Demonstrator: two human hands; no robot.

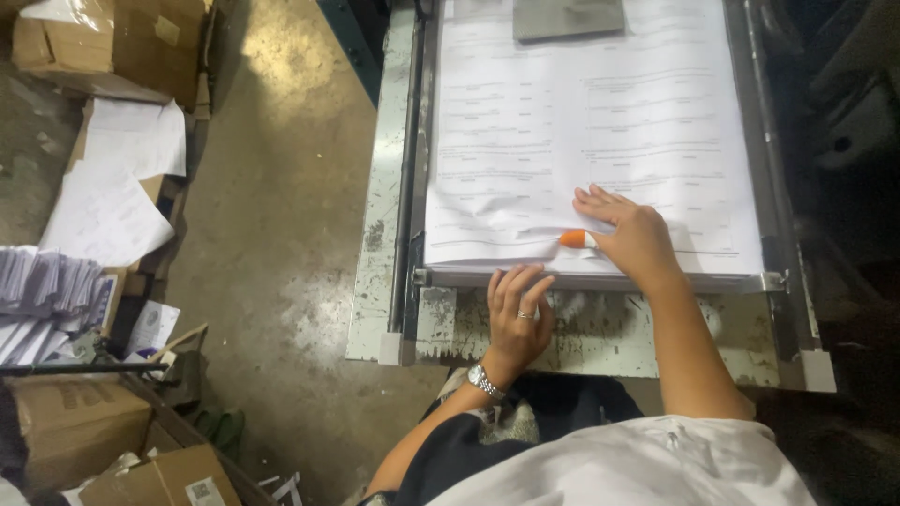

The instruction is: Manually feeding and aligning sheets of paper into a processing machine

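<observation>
Cardboard boxes [89, 42] and loose sheets [112, 187] filled the left edge of the frame, partly cut off. At lower centre the left hand [516, 314] lay flat, fingers spread, on the table [600, 333] edge, holding nothing; a ring and watch showed. Right of it, the right hand [633, 234] pressed palm-down on the paper stack [581, 122] in mid-frame, its thumb capped by an orange rubber tip [574, 239] lifting a sheet corner. A grey weight [567, 17] at the stack's top was cut off. Darkness hid the frame's right side.
</observation>
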